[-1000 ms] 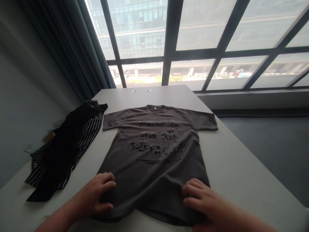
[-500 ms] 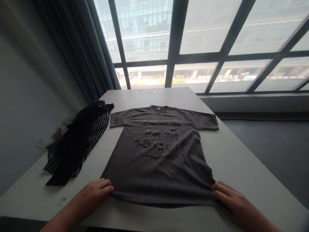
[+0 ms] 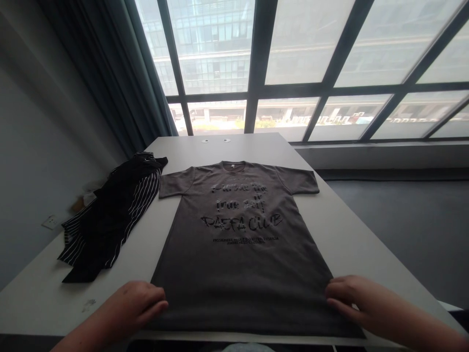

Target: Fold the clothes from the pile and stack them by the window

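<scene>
A dark grey T-shirt (image 3: pixel 240 269) lies spread front side up, collar at the far end and hem near me. Black lettering runs across its chest, and both short sleeves stretch outward. My left hand (image 3: pixel 141 300) is closed on the shirt's left side edge, a little above the hem, thumb against the curled fingers. At the opposite side edge, my right hand (image 3: pixel 348 296) pinches the fabric at about the same height. The cloth between the two hands lies nearly flat.
Beneath the shirt is a white table (image 3: pixel 198 151). Black clothing with white stripes (image 3: pixel 113 210) lies heaped on its left side. A wall socket (image 3: pixel 50 222) is at the left, with a dark curtain (image 3: pixel 120 73) beside large windows behind the table.
Both hands have drawn the shirt's lower part toward me, so the hem sits closer to the table's near edge. The right side edge is straighter and the wrinkles are smoother.
</scene>
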`<state>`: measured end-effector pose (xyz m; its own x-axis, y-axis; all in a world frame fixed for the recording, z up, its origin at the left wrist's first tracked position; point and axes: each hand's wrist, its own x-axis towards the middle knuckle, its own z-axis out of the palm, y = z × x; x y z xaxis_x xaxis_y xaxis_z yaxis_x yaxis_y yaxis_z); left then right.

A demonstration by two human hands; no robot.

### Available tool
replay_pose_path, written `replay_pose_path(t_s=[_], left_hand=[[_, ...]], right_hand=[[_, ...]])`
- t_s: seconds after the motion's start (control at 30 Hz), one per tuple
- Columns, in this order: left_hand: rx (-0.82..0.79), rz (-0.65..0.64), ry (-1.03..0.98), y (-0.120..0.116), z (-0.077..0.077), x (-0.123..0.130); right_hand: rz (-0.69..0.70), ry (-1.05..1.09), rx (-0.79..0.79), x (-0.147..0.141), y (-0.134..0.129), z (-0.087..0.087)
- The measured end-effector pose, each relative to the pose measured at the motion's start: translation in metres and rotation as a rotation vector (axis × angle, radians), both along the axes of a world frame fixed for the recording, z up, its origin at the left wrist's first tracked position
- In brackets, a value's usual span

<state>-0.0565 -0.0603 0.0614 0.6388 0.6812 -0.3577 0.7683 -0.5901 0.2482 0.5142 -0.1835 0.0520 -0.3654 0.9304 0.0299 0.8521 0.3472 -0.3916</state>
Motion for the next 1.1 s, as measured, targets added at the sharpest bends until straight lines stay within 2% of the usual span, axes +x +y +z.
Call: replay_pose_path(t_s=[0.1,0.17,0.23,0.33,0.43,0.5,0.57,0.67,0.77,0.93,1.1], left_hand=[[0.118,0.019,-0.108,0.024,-0.002,0.015],[0.198,0.025,-0.140,0.047,-0.002,0.032],[0.262,0.009,-0.146,0.075,-0.002,0.052],[0.359,-0.014,-0.143,0.128,-0.007,0.086],[0.440,0.063,-0.075,0.188,-0.016,0.118],[0.441,0.153,-0.008,0.227,-0.022,0.137],[0.421,0.241,0.044,0.262,-0.028,0.150],[0.378,0.357,0.088,0.304,-0.035,0.156],[0.307,0.451,0.118,0.330,-0.044,0.147],[0.252,0.532,0.120,0.348,-0.061,0.130],[0.231,0.575,0.140,0.358,-0.067,0.133]], right_hand=[[-0.021,0.011,-0.046,-0.009,0.035,0.010],[-0.049,0.007,0.034,-0.012,0.070,0.007],[-0.076,-0.026,0.109,-0.010,0.113,-0.004],[-0.176,-0.128,0.169,0.001,0.190,-0.025],[-0.322,-0.288,0.140,0.015,0.266,-0.039],[-0.412,-0.341,0.096,0.024,0.305,-0.044],[-0.518,-0.343,0.033,0.034,0.332,-0.049],[-0.647,-0.312,-0.076,0.051,0.352,-0.060],[-0.675,-0.307,-0.118,0.066,0.356,-0.072],[-0.714,-0.284,-0.147,0.076,0.360,-0.079],[-0.762,-0.272,-0.182,0.079,0.366,-0.078]])
